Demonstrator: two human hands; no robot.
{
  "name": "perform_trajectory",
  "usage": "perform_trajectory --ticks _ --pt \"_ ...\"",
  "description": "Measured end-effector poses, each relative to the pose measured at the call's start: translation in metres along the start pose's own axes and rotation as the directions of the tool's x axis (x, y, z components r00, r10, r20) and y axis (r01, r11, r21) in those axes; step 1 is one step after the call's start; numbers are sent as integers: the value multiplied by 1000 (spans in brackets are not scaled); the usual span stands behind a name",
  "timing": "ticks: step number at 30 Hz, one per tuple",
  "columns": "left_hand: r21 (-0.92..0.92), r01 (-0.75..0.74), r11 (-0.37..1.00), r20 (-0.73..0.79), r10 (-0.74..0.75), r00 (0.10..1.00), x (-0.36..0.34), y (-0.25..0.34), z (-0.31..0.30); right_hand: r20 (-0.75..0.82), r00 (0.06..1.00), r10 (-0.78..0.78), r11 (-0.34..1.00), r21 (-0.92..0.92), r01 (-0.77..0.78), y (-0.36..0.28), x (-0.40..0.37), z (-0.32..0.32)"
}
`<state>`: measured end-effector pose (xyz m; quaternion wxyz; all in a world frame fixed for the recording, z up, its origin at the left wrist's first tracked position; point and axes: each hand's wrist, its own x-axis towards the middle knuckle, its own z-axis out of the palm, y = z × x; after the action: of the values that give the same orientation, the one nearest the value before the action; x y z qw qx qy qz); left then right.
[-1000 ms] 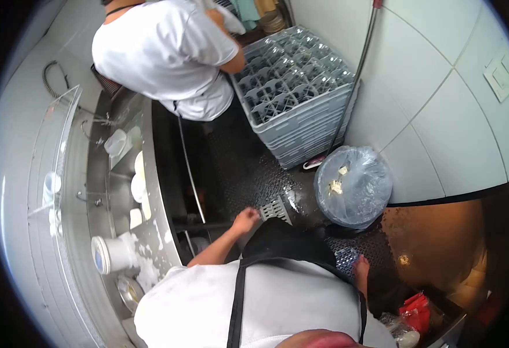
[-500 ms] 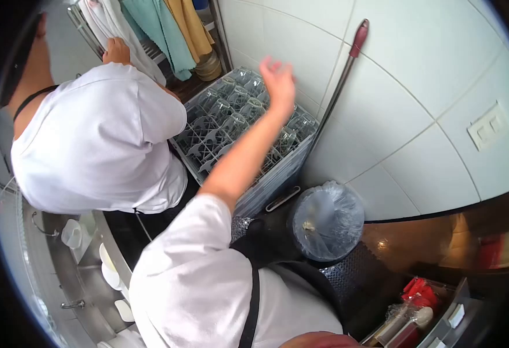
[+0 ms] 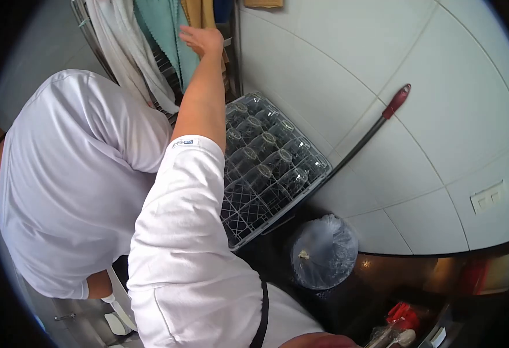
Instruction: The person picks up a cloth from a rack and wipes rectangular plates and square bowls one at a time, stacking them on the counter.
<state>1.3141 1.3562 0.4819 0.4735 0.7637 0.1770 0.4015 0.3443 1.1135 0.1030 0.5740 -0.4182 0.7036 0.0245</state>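
My left hand is raised at the top, in front of the hanging teal cloth and yellow-brown cloth. Its fingers point left and are slightly apart, with nothing visible between them. Whether the fingertips touch the teal cloth cannot be made out. Below and to the right of my forearm stands a grey rack with upturned clear glasses in its compartments. My right hand is out of the frame.
A person in a white shirt bends over the metal sink at left. White cloths hang beyond. A lined bin and a red-handled pole are by the tiled wall. Red items lie at bottom right.
My left hand has moved from above the glass rack up and left to the hanging cloths. The co-worker's hand has left the white cloth, and their body leans lower towards the sink.
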Motion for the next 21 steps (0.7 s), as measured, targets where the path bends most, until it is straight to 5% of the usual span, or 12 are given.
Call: perform_trajectory --ticks 4,8,9,12,15,18,21 --pt "51 56 997 -20 -55 998 35 8 -25 19 1000 -23 999 -22 23 -19 6 1" --pt "115 216 970 359 -244 901 103 -12 -11 25 999 -28 999 -33 29 -31 2 4" --pt "114 107 988 479 -149 865 115 -17 -12 30 999 -28 999 -35 29 -30 4 2" --pt "-60 -68 996 249 81 965 98 -20 -23 51 998 -45 999 -23 47 -34 3 -11" --pt "10 -133 991 187 129 974 70 -29 -37 57 998 -32 999 -25 34 -29 9 -8" --pt "-156 -7 988 -56 -1 998 23 -26 -46 85 995 -43 999 -14 44 -22 18 -14" --pt "-451 -7 893 -19 -1 1000 -25 -5 -86 128 991 -44 999 6 44 -12 30 -32"
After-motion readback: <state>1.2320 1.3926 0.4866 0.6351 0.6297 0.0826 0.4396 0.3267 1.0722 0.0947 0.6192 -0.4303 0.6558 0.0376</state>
